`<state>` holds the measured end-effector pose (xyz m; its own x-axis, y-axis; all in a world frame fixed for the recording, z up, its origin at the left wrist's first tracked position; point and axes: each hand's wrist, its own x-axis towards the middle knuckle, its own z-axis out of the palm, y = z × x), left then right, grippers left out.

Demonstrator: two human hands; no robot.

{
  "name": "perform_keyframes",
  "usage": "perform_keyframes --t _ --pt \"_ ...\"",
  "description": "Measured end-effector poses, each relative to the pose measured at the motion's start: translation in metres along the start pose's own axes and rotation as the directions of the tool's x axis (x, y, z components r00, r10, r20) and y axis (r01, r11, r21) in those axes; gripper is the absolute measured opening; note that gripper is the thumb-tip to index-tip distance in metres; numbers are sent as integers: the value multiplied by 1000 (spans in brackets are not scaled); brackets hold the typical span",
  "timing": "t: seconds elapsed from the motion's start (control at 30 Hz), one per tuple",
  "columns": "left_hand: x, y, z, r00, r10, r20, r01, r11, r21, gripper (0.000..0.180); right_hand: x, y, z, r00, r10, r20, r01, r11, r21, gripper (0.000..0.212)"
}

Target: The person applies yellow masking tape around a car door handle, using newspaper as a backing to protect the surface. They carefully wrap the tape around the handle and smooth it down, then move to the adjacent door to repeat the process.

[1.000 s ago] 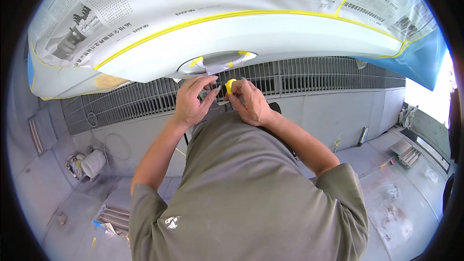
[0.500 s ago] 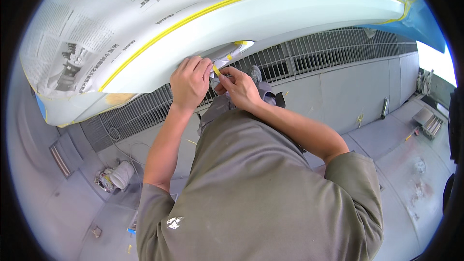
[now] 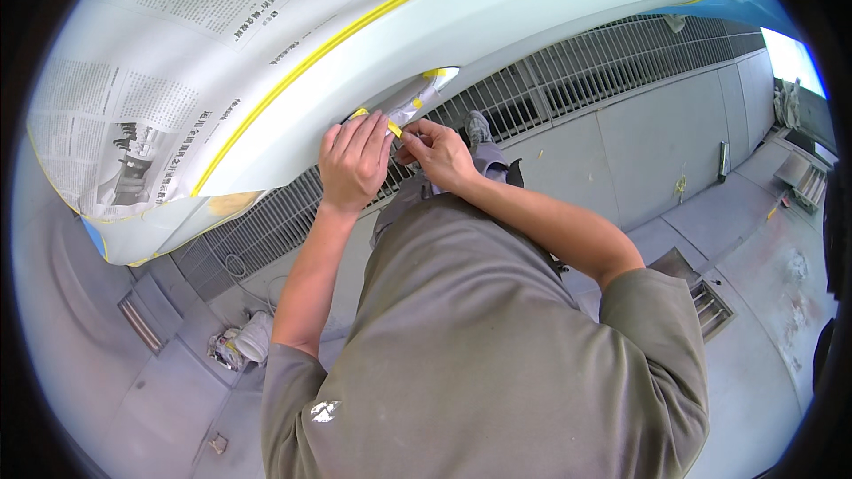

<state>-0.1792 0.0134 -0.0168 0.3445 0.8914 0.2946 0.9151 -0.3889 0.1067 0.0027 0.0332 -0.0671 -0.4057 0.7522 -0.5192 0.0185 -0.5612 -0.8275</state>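
Note:
In front of me is a pale, curved body panel [image 3: 319, 115], like a car bumper, edged with yellow masking tape. Its long recess [image 3: 413, 96] is lined with pale paper stuck down with small yellow tape pieces. My left hand [image 3: 355, 160] rests on the recess's near end, fingers stretched out side by side over the paper; its fingertips are partly hidden. Close beside it, my right hand [image 3: 441, 157] pinches a short strip of yellow masking tape [image 3: 394, 129] between thumb and fingers. The strip reaches across to the left fingers.
Newspaper masking [image 3: 160, 80] covers the upper panel, and blue sheeting [image 3: 754, 22] hangs at its far right. Below runs a metal floor grating [image 3: 568, 80]. A white bucket [image 3: 256, 337] stands at lower left beside a loose hose. Another floor opening [image 3: 710, 306] lies at right.
My view has shifted, so the panel and floor sit differently in it. My left fingers have straightened over the recess end; the right hand keeps its pinch on the tape.

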Motion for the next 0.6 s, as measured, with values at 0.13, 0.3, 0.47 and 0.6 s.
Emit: perform_keyframes --t 0.13,0.3,0.47,0.6 --pt "-2 -2 -3 999 23 36 -24 1000 20 38 -10 -3 -1 1000 -11 26 11 1000 -22 24" --pt "-4 2 8 998 -42 -54 42 999 -8 45 -16 -5 -1 998 -53 12 53 998 19 22" --pt "-8 -1 17 997 -34 -69 37 999 37 40 -12 -4 -2 1000 -20 3 20 1000 -3 23" --pt "-9 -2 12 993 12 -116 -7 999 48 38 0 2 -1 998 -45 -32 42 995 -90 24"
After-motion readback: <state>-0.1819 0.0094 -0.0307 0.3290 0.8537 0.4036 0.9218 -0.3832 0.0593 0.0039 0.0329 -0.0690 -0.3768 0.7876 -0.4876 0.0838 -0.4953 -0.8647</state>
